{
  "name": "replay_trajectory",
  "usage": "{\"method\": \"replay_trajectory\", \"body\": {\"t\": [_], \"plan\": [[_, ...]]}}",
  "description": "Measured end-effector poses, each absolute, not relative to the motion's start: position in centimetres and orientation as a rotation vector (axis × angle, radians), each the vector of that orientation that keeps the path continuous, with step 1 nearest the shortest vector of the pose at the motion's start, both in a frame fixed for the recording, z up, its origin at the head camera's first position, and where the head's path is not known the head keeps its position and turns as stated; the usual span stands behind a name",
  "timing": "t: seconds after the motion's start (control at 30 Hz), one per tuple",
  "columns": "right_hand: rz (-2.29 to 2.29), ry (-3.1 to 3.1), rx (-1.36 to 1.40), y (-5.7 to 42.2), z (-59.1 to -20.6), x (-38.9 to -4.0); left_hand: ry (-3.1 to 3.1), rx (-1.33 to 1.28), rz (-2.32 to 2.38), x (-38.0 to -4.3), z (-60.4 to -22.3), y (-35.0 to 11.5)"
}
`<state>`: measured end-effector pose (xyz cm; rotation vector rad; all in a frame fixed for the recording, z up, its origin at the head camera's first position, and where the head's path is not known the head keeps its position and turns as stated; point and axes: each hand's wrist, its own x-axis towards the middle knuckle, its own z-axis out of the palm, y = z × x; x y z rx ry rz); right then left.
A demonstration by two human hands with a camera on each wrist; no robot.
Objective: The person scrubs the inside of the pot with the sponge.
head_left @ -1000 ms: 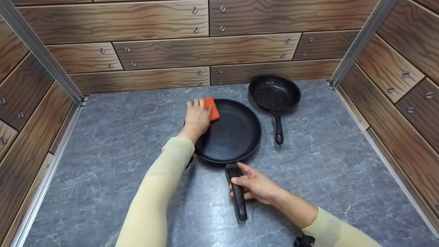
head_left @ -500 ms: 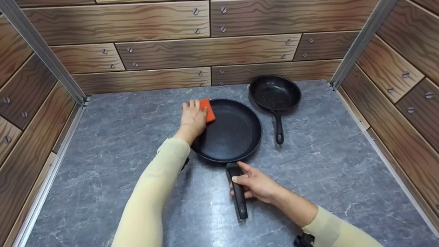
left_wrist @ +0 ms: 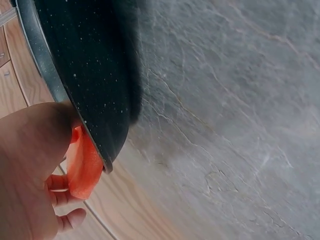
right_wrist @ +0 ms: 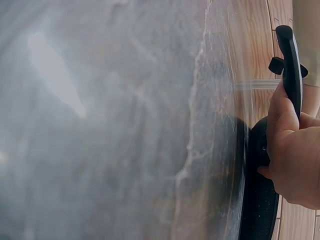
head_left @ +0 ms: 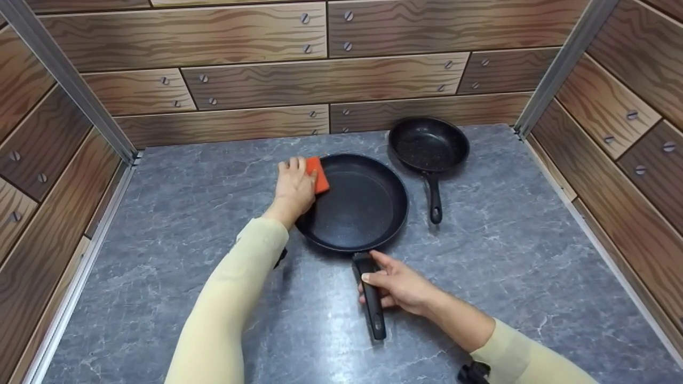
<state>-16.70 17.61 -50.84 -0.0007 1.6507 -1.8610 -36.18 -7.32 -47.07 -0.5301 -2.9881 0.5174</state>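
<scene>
A large black frying pan stands on the grey marbled surface in the middle of the head view, its handle toward me. My right hand grips that handle near the pan body, thumb on top and fingers beneath. At the pan's left rim my left hand holds an orange sponge against the inner wall. The left wrist view shows the speckled outer side of the pan and the sponge bent over its rim, with the fingers curled round it.
A smaller black frying pan lies at the back right, its handle pointing toward me. Wood-patterned walls with metal corner posts enclose the grey marbled surface at the back and both sides.
My left hand has slid a little left and slightly toward me along the pan's rim with the sponge. The right hand keeps its grip on the handle, and the pan has hardly moved.
</scene>
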Motion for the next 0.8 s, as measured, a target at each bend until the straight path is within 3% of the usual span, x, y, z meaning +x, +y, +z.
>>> {"method": "replay_trajectory", "body": {"t": [0.37,0.8], "plan": [[-1.864,1.642,-0.021,17.7,-51.0,-16.8,-2.974,-0.554,0.495,-35.8,-47.1,-8.5],[-1.866,1.644,-0.029,17.8,-51.0,-16.8,-3.015,-0.755,0.282,-35.9,-47.2,-9.9]]}}
